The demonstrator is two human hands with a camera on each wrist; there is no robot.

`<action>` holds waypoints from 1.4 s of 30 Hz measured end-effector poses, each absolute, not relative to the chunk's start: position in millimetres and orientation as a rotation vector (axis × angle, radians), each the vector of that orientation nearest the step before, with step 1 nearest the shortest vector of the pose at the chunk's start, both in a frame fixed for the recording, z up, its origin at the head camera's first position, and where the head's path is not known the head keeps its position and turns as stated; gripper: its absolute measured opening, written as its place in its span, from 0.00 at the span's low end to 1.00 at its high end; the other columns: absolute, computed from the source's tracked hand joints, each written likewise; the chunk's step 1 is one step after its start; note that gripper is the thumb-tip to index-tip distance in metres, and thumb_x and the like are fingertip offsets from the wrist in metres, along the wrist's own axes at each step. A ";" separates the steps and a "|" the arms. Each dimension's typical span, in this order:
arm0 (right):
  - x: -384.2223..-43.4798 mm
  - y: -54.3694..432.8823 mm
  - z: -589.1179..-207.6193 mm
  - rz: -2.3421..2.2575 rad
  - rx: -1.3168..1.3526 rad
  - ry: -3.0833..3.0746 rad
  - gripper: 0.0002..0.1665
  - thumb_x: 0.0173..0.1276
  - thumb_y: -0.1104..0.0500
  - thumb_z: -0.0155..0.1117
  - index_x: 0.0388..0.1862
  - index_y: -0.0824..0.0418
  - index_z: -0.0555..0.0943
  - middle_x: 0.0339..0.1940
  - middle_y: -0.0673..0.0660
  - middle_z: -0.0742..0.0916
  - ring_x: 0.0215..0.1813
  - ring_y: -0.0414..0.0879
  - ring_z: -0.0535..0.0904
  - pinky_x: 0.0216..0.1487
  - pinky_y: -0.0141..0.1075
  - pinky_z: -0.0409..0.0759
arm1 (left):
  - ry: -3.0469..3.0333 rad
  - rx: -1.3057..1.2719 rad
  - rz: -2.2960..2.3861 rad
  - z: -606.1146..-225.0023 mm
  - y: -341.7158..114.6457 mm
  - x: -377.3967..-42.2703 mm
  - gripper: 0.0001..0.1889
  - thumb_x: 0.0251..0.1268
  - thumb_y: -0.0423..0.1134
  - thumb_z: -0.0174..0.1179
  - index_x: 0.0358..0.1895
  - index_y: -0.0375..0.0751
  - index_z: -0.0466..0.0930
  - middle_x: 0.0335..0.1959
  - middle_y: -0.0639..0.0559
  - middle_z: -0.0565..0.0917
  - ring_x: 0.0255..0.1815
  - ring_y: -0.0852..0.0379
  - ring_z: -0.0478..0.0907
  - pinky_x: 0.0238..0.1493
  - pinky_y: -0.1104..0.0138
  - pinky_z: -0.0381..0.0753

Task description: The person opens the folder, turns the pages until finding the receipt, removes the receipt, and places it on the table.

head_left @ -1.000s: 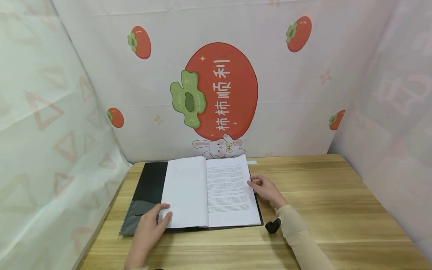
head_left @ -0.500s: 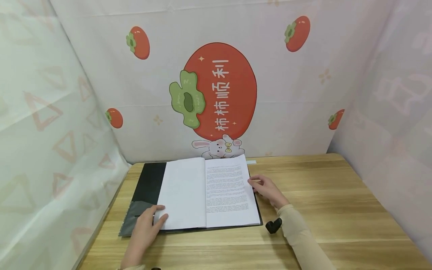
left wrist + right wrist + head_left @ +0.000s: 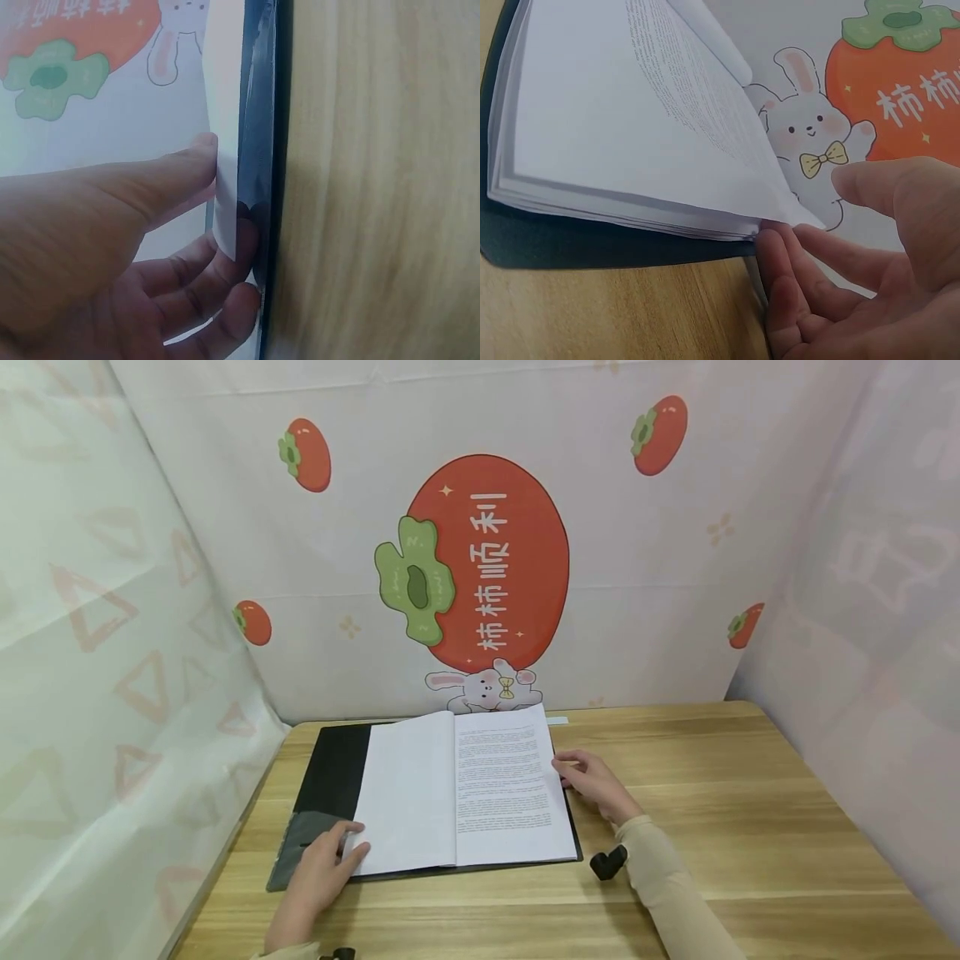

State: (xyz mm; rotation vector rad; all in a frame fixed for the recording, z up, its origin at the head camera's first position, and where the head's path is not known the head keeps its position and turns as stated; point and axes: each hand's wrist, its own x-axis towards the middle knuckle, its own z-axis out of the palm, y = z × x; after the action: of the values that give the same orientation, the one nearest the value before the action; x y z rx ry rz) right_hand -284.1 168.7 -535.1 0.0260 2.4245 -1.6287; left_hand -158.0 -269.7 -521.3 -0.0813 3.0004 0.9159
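A black folder (image 3: 333, 768) lies open on the wooden table, filled with white sheets. Its left page (image 3: 405, 785) is blank and the right page (image 3: 502, 827) carries lines of print. My left hand (image 3: 318, 870) pinches the left page near its lower outer corner; the left wrist view has the thumb (image 3: 187, 165) on one face of the paper (image 3: 227, 135) and fingers behind it. My right hand (image 3: 600, 785) is at the right edge of the stack. In the right wrist view its fingertips (image 3: 774, 251) touch the sheet edges, while the thumb (image 3: 862, 187) stands off the paper.
A grey pocket (image 3: 311, 831) covers the lower left of the folder's cover. A small pale strip (image 3: 557, 721) lies behind the folder's top right. The wooden table (image 3: 720, 827) meets a printed cloth backdrop (image 3: 615, 568) at the back, with cloth at both sides.
My left hand has moved a little left and toward me, and the left page has spread flatter and farther left with it. The right hand has stayed almost in place.
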 end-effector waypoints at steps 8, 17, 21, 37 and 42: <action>-284.1 167.9 -535.0 -1.636 0.009 2.425 0.29 0.82 0.50 0.61 0.71 0.68 0.77 0.58 0.66 0.85 0.53 0.54 0.84 0.60 0.49 0.76 | 2.973 -0.150 0.837 -525.5 -267.1 -158.6 0.22 0.70 0.40 0.70 0.63 0.37 0.79 0.41 0.45 0.79 0.40 0.50 0.77 0.42 0.48 0.80; -281.8 169.5 -535.1 -1.655 0.019 2.401 0.30 0.82 0.49 0.61 0.71 0.68 0.76 0.56 0.65 0.86 0.53 0.53 0.85 0.61 0.50 0.76 | 2.971 -0.177 0.809 -527.7 -265.7 -158.1 0.25 0.68 0.41 0.73 0.65 0.37 0.78 0.41 0.45 0.78 0.38 0.49 0.77 0.40 0.48 0.79; -280.9 169.6 -533.8 -1.676 0.011 2.389 0.29 0.82 0.50 0.60 0.70 0.70 0.76 0.54 0.65 0.86 0.52 0.53 0.85 0.59 0.48 0.77 | 2.970 -0.170 0.802 -528.2 -265.4 -157.2 0.25 0.68 0.38 0.72 0.66 0.39 0.78 0.42 0.44 0.78 0.37 0.50 0.76 0.39 0.49 0.79; -278.9 169.0 -532.6 -1.726 0.012 2.366 0.27 0.84 0.53 0.58 0.68 0.73 0.76 0.53 0.67 0.87 0.51 0.54 0.85 0.64 0.52 0.77 | 2.942 -0.136 0.823 -523.1 -263.4 -154.1 0.21 0.71 0.32 0.67 0.66 0.43 0.82 0.43 0.42 0.76 0.39 0.51 0.75 0.42 0.51 0.79; -282.4 167.9 -532.0 -1.699 0.030 2.373 0.27 0.84 0.53 0.57 0.67 0.73 0.77 0.52 0.66 0.87 0.50 0.53 0.85 0.63 0.50 0.77 | 2.933 -0.142 0.841 -522.9 -263.8 -153.4 0.21 0.72 0.31 0.66 0.66 0.42 0.82 0.42 0.43 0.75 0.38 0.52 0.74 0.41 0.54 0.78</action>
State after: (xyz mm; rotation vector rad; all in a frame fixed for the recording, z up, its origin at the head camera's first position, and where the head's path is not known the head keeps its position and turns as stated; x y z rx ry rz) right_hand -282.4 167.9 -532.0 0.0299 2.3730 -1.6990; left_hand -153.4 -263.8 -522.9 -0.1425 2.9335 0.8407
